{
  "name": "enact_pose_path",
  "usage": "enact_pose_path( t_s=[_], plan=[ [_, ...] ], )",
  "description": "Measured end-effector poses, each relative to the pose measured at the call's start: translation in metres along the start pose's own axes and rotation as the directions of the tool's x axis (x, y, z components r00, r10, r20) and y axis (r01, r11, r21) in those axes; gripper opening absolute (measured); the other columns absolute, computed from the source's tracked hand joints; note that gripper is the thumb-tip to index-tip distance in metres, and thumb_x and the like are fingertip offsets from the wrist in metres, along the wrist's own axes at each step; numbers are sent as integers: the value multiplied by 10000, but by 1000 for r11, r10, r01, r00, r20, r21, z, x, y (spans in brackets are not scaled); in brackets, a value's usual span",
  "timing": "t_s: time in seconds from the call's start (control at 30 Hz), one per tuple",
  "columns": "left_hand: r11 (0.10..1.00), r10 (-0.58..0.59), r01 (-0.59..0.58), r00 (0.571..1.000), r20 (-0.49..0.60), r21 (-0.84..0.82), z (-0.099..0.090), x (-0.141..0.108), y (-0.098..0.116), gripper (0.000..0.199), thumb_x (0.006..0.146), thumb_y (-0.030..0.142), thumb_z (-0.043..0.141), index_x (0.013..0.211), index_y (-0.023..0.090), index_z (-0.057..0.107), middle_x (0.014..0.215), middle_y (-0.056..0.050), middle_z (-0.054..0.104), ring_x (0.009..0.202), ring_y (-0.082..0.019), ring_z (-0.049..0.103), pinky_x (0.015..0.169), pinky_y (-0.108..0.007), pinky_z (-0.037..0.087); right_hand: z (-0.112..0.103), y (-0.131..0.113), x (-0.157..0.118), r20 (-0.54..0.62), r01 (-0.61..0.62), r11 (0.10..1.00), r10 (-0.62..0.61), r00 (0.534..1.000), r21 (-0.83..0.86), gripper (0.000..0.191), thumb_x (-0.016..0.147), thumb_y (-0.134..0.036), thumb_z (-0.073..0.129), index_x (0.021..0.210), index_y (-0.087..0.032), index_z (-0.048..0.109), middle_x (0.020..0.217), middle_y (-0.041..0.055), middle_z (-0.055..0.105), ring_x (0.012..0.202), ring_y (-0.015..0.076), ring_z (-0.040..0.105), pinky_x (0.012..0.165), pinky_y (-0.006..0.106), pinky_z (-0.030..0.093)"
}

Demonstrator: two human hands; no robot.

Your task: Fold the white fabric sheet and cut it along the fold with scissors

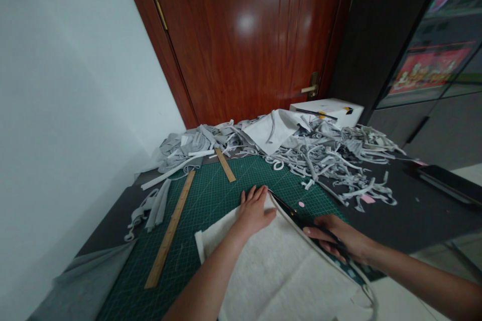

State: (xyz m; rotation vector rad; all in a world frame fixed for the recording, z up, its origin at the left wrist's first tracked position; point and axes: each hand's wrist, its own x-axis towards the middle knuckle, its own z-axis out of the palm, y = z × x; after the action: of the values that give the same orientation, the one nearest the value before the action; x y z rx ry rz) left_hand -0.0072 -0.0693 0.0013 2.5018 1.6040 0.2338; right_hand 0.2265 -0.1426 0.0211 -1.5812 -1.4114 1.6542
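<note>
Fingers [253,196] of the left hand [256,216] are slightly spread and lie flat on the top corner of the cream cloth [289,271], with the thumb pointing right. Those of the right hand [341,238] are closed round the black handles of the scissors [293,214], whose blades point up and left along the cloth's right edge, their tips near the left fingertips. Whether the blades are parted, I cannot tell. The cloth fills the lower middle of the frame, over a green mat [211,198] on the dark bench [410,215]. A narrow pale strip [371,288] curves below the right hand at the lower right.

Left of the cloth, a long ruler [171,233] lies slanted on the mat; a short ruler [226,166] is higher up, its top end at the scraps [331,160]. These grey scraps are heaped across the far side of the bench, with a white sheet [269,133] on top. A white box [346,113] stands behind them at the upper right, before the brown door [241,35]. One small pink piece [301,204] is just beside the scissors, and another [368,199] is among the scraps. Grey fabric [94,281] covers the lower left corner of the mat, and a flat black object [452,184] lies at the right edge of the frame
</note>
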Motion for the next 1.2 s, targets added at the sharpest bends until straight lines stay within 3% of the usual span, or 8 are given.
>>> enact_pose_path(
  t_s=[0.27, 0.57, 1.2],
  plan=[
    [997, -30, 34, 998, 60, -71, -4, 3, -2, 717, 860, 421, 379, 1496, 203, 128, 1528, -12, 274, 1421, -245, 144, 1145, -534, 77, 0, -3, 0, 6, 22, 999, -22, 1000, -24, 496, 664, -647, 635, 573, -204, 431, 400, -88, 434, 291, 35, 333, 271, 164, 228],
    [987, -75, 89, 992, 102, -135, -8, 6, -2, 685, 833, 312, 330, 1490, 204, 168, 1532, 0, 262, 1420, -204, 154, 1150, -505, 47, 0, -5, 2, -3, 41, 998, -41, 999, -51, 494, 645, -625, 663, 544, -207, 419, 376, -89, 434, 288, 43, 351, 278, 170, 233],
    [977, -104, 128, 984, 142, -169, -12, 8, -2, 697, 811, 266, 300, 1492, 213, 158, 1540, 15, 233, 1425, -173, 136, 1158, -469, 31, -2, -15, 9, 15, -6, 1000, 6, 1000, -8, 528, 576, -661, 705, 576, -211, 430, 402, -90, 435, 305, 44, 325, 270, 180, 235]
  ],
)
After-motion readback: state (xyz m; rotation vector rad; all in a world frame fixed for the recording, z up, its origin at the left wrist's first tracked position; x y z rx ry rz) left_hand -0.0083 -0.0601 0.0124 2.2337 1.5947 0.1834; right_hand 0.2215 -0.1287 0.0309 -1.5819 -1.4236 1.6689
